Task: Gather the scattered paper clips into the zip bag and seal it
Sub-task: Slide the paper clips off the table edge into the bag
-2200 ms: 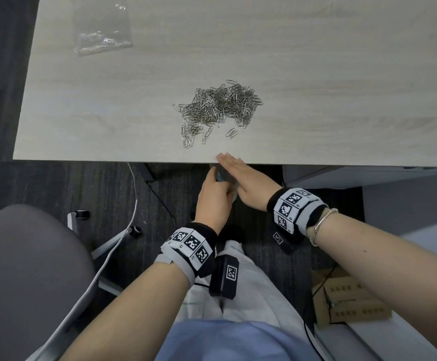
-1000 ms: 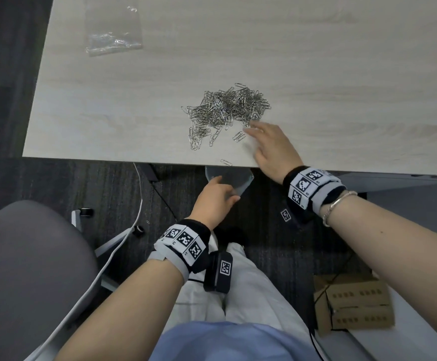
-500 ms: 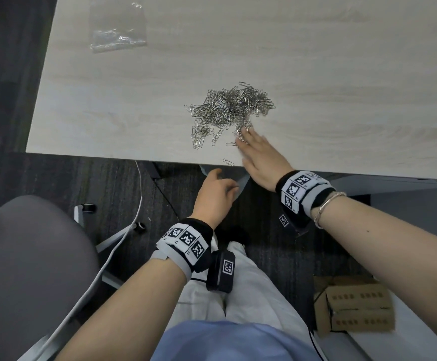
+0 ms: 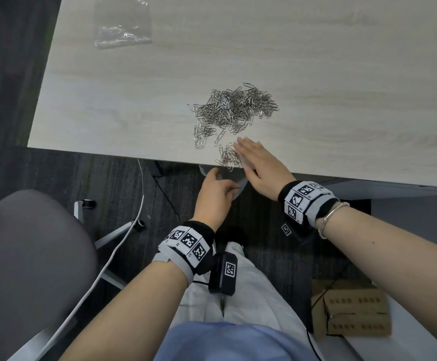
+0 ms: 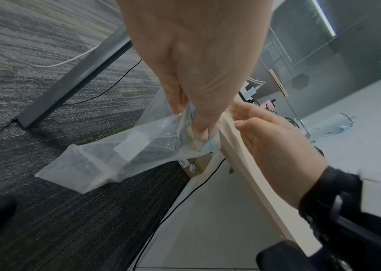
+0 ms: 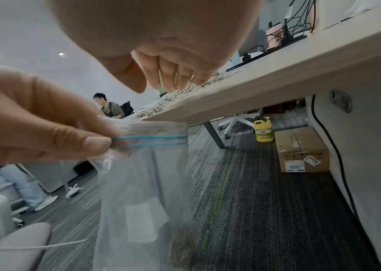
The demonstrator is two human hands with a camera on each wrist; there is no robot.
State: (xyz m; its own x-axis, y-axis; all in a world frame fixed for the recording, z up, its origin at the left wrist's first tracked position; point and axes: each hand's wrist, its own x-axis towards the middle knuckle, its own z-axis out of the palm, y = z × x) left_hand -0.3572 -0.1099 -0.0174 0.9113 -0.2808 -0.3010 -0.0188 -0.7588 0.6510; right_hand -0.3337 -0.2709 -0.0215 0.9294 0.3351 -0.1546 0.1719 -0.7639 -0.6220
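Note:
A big heap of silver paper clips [image 4: 234,110] lies on the light wooden table [image 4: 134,100]. A small batch of clips [image 4: 229,158] sits right at the table's near edge. My right hand [image 4: 257,162] lies flat beside that batch, fingers straight and touching it. Just under the edge, my left hand [image 4: 217,194] pinches the clear zip bag [image 6: 145,183] at its blue zip line, with the mouth up against the edge. Several clips [image 6: 182,243] lie in the bag's bottom corner. In the head view the bag [image 4: 239,185] is mostly hidden by my hands.
A second, crumpled clear bag [image 4: 122,29] lies at the table's far left. A grey chair [image 4: 30,269] and a white cable [image 4: 123,243] are on my left, and a cardboard box [image 4: 352,313] is on the floor to the right.
My right hand left the bag mouth, reached to the heap, and drew a small batch of clips back to the table edge. My left hand kept the bag under the edge.

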